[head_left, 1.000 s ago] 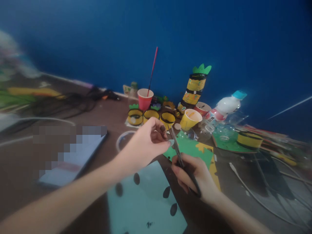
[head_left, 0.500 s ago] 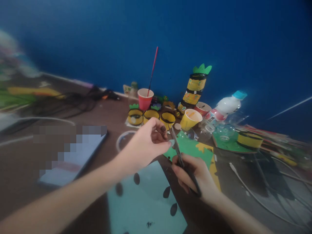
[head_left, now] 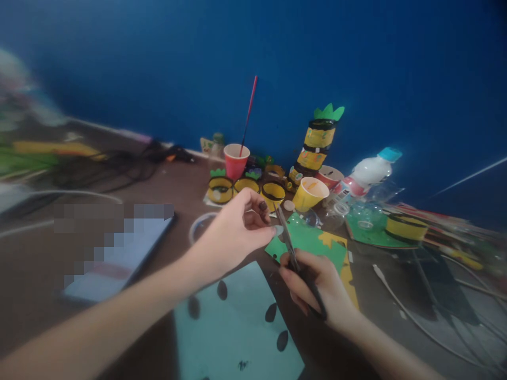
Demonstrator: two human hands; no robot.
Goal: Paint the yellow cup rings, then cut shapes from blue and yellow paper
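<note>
Head view: single camera, looking forward and down.
Close over both forearms; left hand point(head_left: 237, 232) and right hand point(head_left: 312, 285) mid-frame, brown table point(head_left: 166, 179) beyond, blue wall point(head_left: 356, 63) behind — horizon tilted.

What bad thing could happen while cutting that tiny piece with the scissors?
The scissors blades are right beside the left hand pinching the tiny piece, so a snip might nick a finger. The piece is so small that it could slip out or get cut crooked. The yellow cup stands just beyond the right hand; a bump might tip it.
</note>
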